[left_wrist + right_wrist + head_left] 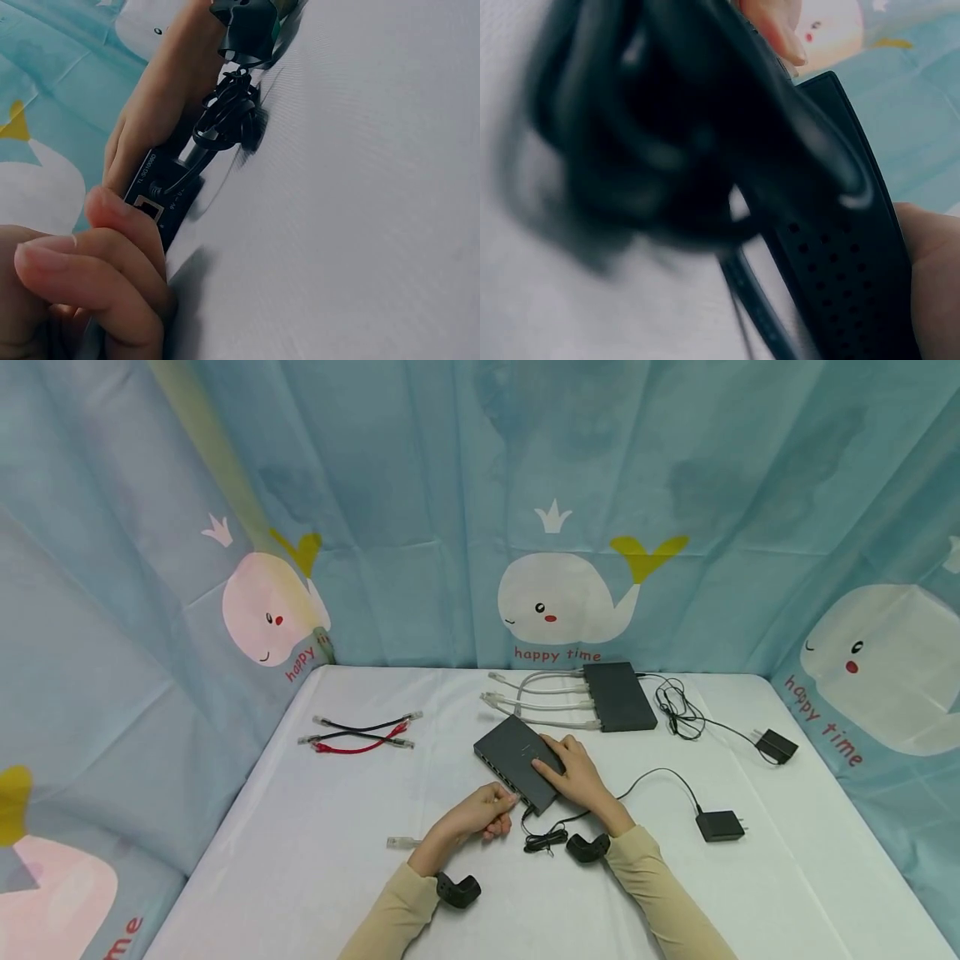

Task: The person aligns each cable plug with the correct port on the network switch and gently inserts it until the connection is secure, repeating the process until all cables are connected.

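Observation:
A black network switch lies turned at an angle at mid-table, its row of ports facing my left hand. My right hand grips its right end, thumb on the top face and fingers at the far edge. At the port side, my left hand has its fingertips pinched at the lower ports, around what seems to be the end of a short grey network cable; the fingers mostly hide it. The cable's other plug shows left of the wrist. In the left wrist view, a power lead enters the switch's port side.
Behind lies a second switch with several grey cables and an adapter. Black and red patch cables lie at left. A bundled cord and another adapter are near my right arm.

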{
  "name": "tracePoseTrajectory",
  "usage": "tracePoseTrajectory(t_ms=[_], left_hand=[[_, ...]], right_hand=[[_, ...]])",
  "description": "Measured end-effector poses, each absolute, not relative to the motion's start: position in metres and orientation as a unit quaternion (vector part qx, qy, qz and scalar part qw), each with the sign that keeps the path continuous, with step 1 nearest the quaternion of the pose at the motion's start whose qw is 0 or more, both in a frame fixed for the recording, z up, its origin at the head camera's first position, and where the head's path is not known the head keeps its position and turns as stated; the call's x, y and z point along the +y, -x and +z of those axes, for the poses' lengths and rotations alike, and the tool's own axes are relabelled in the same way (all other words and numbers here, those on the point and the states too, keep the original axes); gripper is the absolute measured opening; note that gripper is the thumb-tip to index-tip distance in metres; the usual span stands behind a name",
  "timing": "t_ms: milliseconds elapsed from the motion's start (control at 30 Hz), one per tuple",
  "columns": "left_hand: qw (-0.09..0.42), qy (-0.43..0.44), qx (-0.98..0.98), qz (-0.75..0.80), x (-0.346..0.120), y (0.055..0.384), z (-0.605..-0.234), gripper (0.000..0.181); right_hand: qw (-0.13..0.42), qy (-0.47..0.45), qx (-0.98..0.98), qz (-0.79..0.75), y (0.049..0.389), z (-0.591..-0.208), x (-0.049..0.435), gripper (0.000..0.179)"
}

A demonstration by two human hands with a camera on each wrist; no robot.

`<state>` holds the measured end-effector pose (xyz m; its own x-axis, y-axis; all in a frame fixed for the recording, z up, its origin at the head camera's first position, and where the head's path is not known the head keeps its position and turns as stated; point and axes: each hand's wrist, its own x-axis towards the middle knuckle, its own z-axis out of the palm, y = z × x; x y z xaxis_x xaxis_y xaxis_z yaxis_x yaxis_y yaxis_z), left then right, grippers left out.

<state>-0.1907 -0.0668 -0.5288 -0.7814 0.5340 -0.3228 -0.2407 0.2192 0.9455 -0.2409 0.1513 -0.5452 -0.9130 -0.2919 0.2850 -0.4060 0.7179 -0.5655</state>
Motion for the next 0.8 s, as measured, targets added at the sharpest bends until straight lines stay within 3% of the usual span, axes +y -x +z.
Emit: tracePoseTrajectory(t_ms=[400, 800], left_hand=[[0.277, -0.135, 0.754, 0.58, -0.0605, 0.1912, -0.528, 0.016], [0.278, -0.161, 0.773, 0.547, -0.0652, 0.1929, -0.5219, 0.022]], right_hand=[[0.105, -0.209, -0.917, 0.323, 0.2418, -0.5486, 0.153, 0.059], [0.099, -0.189, -0.923, 0.32, 0.2403, -0.5469, 0.1511, 0.058]])
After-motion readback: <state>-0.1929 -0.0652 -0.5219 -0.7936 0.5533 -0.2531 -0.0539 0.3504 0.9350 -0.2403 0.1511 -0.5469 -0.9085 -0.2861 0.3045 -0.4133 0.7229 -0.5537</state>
